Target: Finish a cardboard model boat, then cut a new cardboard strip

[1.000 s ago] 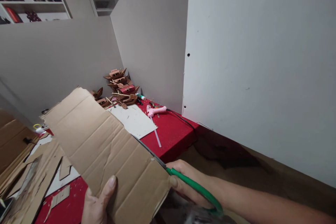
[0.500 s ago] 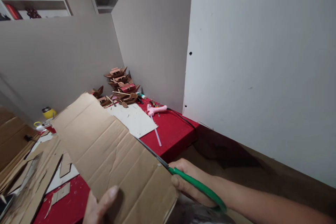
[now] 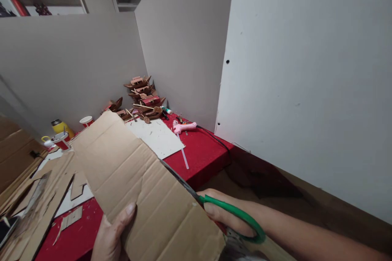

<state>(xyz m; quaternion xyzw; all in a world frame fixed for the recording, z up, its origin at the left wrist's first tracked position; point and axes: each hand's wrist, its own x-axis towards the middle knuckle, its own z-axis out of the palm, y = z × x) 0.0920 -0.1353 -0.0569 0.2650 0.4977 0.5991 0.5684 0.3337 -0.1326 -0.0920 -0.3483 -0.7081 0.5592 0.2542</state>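
Observation:
My left hand (image 3: 114,232) grips a long piece of brown cardboard (image 3: 147,187) by its near left edge, thumb on top and the other fingers hidden underneath. The cardboard is held up at a tilt, with several creases across it. In my right hand (image 3: 220,212) is a pair of scissors (image 3: 235,210) with green handles. Their dark blades lie along the right edge of the cardboard; the lower blade is mostly hidden, so I cannot tell how far they are into it.
Beyond the cardboard, a pink glue gun (image 3: 183,127) with a cord lies on the red table (image 3: 202,151) beside a white board (image 3: 159,140). Several small wooden boats (image 3: 147,100) are piled at the corner. Cardboard scraps (image 3: 72,218), paper cups (image 3: 63,142) and a yellow flask (image 3: 63,127) are at left.
The cardboard's near end has shifted right and its far end sits slightly lower. My left hand has moved up a little with it. More of the cups shows now.

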